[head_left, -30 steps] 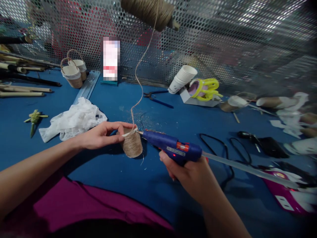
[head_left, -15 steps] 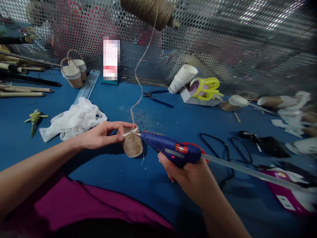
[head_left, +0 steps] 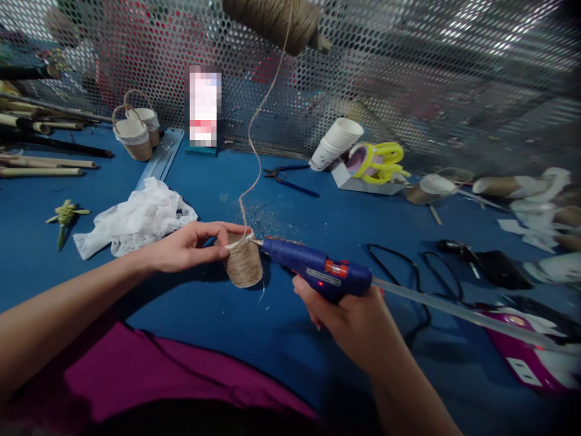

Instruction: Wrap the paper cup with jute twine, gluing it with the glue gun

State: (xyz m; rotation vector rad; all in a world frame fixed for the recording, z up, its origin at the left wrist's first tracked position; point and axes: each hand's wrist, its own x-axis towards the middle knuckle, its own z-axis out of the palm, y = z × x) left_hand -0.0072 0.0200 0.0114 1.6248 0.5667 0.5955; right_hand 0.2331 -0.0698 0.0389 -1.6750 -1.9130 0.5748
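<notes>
My left hand grips a small paper cup wrapped in brown twine, held just above the blue table. A strand of twine runs up from the cup's rim to a large twine spool hanging at the top. My right hand is closed round a blue hot glue gun. The gun's metal nozzle touches the cup's upper rim on the right side. A clear glue stick juts out of the back of the gun.
White lace fabric lies left of the cup. Two finished cup baskets, bamboo sticks, pliers, stacked white cups, a yellow tape holder and black cables lie around. A perforated metal screen closes the back.
The glue gun dipped slightly and came back, its nozzle staying at the cup's rim. My left hand and the cup have barely moved.
</notes>
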